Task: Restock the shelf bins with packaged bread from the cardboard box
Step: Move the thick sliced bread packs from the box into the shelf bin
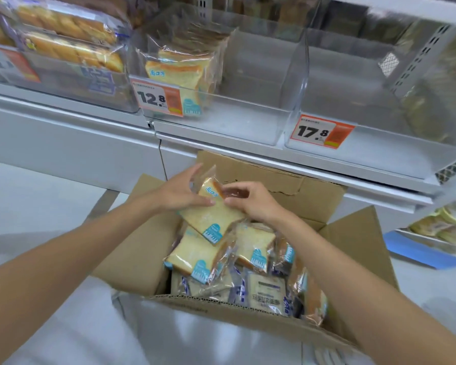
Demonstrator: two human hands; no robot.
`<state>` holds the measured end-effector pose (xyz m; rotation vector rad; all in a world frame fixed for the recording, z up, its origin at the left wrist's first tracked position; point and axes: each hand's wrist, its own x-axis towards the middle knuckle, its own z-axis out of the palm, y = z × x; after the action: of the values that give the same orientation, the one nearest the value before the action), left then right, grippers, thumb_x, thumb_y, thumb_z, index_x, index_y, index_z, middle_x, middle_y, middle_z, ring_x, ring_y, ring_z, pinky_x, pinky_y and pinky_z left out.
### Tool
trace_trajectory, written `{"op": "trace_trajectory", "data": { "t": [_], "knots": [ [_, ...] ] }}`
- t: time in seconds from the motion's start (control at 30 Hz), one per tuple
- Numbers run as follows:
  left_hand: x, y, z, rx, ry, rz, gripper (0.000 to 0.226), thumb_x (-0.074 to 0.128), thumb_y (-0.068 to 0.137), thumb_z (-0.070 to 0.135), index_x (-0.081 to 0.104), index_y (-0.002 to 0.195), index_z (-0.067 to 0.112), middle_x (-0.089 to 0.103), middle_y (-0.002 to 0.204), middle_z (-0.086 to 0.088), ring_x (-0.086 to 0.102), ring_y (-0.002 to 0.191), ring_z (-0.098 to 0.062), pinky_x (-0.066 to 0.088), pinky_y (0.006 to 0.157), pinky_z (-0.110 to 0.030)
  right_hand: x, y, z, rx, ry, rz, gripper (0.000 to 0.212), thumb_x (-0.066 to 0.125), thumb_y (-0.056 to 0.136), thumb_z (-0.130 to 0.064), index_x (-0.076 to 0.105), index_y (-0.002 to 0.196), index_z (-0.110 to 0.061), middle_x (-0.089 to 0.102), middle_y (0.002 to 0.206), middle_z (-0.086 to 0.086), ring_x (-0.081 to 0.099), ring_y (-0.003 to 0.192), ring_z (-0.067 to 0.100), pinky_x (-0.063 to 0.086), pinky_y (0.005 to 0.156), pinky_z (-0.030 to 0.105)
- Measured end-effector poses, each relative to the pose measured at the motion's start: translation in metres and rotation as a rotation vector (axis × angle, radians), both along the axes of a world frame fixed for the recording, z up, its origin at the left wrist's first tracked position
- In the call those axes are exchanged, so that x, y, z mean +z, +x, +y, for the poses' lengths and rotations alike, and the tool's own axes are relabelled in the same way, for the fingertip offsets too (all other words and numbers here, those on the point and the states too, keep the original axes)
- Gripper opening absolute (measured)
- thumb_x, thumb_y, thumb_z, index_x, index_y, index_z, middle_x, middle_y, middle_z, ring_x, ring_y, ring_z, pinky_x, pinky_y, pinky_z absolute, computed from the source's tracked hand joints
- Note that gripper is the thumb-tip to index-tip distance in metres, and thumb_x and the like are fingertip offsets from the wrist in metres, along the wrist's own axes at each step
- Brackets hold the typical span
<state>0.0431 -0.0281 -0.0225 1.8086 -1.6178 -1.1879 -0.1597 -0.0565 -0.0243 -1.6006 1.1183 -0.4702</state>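
Note:
An open cardboard box (358,248) stands below the shelf, filled with several clear-wrapped toast packets. Both hands hold one toast packet (211,217) with a blue label just above the box's contents. My left hand (181,192) grips its upper left edge and my right hand (250,201) grips its upper right side. Above, a clear shelf bin (248,127) tagged 12.8 holds a few matching toast packets (181,75) at its left side, with its right side bare. The bin (374,143) tagged 17.8 to the right holds nothing.
At the upper left, a bin (71,88) holds larger bags of bread rolls (69,40). A lower shelf at the far right carries more wrapped bread (445,222) beside a blue strip (419,251). The white floor lies to the left of the box.

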Motion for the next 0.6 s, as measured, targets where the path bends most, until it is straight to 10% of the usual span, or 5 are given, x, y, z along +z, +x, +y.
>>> {"op": "trace_trajectory", "data": {
  "t": [0.17, 0.3, 0.5, 0.6],
  "knots": [
    [0.0, 0.014, 0.008, 0.114, 0.064, 0.182, 0.024, 0.081, 0.078, 0.018, 0.068, 0.096, 0.012, 0.073, 0.089, -0.001, 0.07, 0.072, -0.005, 0.053, 0.06, -0.017, 0.016, -0.016, -0.005, -0.07, -0.145, 0.134, 0.055, 0.073, 0.085, -0.016, 0.053, 0.136, -0.018, 0.056, 0.13, -0.004, 0.05, 0.117, 0.007, 0.041, 0.102, 0.022],
    [-0.004, 0.05, 0.014, 0.292, 0.052, 0.24, 0.03, 0.078, 0.081, 0.018, 0.065, 0.106, 0.01, 0.071, 0.087, -0.002, 0.065, 0.059, -0.004, 0.049, 0.052, -0.018, -0.027, -0.032, 0.006, -0.097, 0.052, 0.369, 0.035, 0.069, 0.088, -0.029, 0.064, 0.118, -0.014, 0.063, 0.118, 0.001, 0.058, 0.103, 0.016, 0.048, 0.099, 0.036],
    [-0.019, 0.066, 0.024, 0.45, 0.098, 0.367, 0.039, 0.079, 0.079, 0.014, 0.064, 0.115, 0.008, 0.073, 0.093, -0.003, 0.065, 0.062, -0.011, 0.051, 0.056, -0.024, -0.083, -0.001, 0.033, 0.101, 0.1, 0.588, 0.078, 0.072, 0.07, -0.065, 0.059, 0.131, -0.018, 0.047, 0.143, 0.005, 0.042, 0.132, 0.026, 0.037, 0.108, 0.04],
    [-0.02, 0.066, 0.027, 0.483, 0.103, 0.381, 0.047, 0.086, 0.07, 0.024, 0.066, 0.111, 0.016, 0.074, 0.107, -0.007, 0.071, 0.095, -0.028, 0.058, 0.084, -0.048, -0.087, 0.01, 0.033, 0.204, -0.101, 0.724, 0.06, 0.074, 0.072, -0.058, 0.066, 0.12, -0.024, 0.048, 0.131, 0.006, 0.037, 0.127, 0.027, 0.034, 0.105, 0.041]
  ]
}}
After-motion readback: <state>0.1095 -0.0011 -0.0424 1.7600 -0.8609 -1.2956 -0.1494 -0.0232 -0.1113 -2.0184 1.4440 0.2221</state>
